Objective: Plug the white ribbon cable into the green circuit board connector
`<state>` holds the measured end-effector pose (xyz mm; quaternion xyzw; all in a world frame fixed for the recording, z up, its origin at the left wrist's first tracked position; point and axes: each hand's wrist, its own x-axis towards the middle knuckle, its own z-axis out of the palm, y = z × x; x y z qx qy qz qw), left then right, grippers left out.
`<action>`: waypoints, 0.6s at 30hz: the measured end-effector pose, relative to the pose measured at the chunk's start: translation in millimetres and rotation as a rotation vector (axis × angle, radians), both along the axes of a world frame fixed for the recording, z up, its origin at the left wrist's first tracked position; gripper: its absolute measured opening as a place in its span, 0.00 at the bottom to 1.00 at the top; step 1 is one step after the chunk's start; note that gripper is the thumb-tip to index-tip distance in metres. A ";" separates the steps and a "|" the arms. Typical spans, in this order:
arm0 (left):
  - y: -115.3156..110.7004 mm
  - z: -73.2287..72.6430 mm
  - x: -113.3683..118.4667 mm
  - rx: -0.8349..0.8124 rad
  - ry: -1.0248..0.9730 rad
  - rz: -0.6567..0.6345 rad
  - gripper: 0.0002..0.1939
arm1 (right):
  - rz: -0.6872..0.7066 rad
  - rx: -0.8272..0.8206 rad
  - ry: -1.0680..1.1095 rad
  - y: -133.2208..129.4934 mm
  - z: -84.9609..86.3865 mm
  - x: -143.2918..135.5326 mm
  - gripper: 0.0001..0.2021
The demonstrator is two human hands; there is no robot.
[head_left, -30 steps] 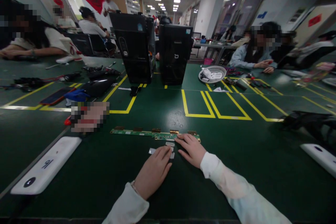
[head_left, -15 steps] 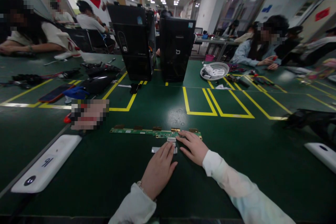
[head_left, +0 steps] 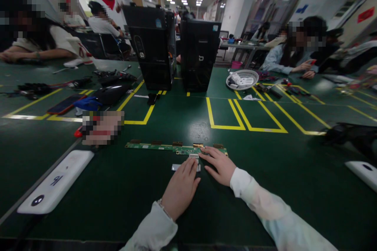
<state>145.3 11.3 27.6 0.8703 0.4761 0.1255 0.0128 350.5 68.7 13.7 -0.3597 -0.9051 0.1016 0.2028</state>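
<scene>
A long, narrow green circuit board (head_left: 159, 147) lies on the dark green table, with several brownish tabs along its far edge. My right hand (head_left: 219, 164) rests at the board's right part, fingers spread and fingertips on or just over it. Below the board's middle, my left hand (head_left: 181, 188) reaches forward with its fingers stretched out side by side and the thumb apart. Its fingertips cover part of a flat silvery-white ribbon cable (head_left: 176, 167). Just beyond them a pale connector piece (head_left: 193, 156) shows at the board's near edge. Whether the cable sits in it is hidden.
Two black computer towers (head_left: 197, 55) stand at the back. A white basket (head_left: 242, 79) with small items is right of them. Cables and tools (head_left: 112, 92) lie at left, near a white device (head_left: 55, 182). Other people sit around the table. Yellow tape marks the surface.
The whole view has shifted slightly to the right. Both my hands keep nearly the same place over the board and the ribbon cable.
</scene>
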 end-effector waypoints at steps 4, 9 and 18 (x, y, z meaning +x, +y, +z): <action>4.1 3.1 -4.0 -0.045 -0.025 -0.033 0.21 | 0.009 -0.017 -0.001 0.6 0.1 0.8 0.23; 5.9 7.2 -3.6 -0.082 -0.025 -0.031 0.21 | 0.015 -0.019 0.001 2.7 -0.4 2.4 0.23; 8.3 7.7 -10.3 -0.058 -0.122 -0.042 0.22 | 0.017 0.017 0.014 6.0 -5.1 3.0 0.21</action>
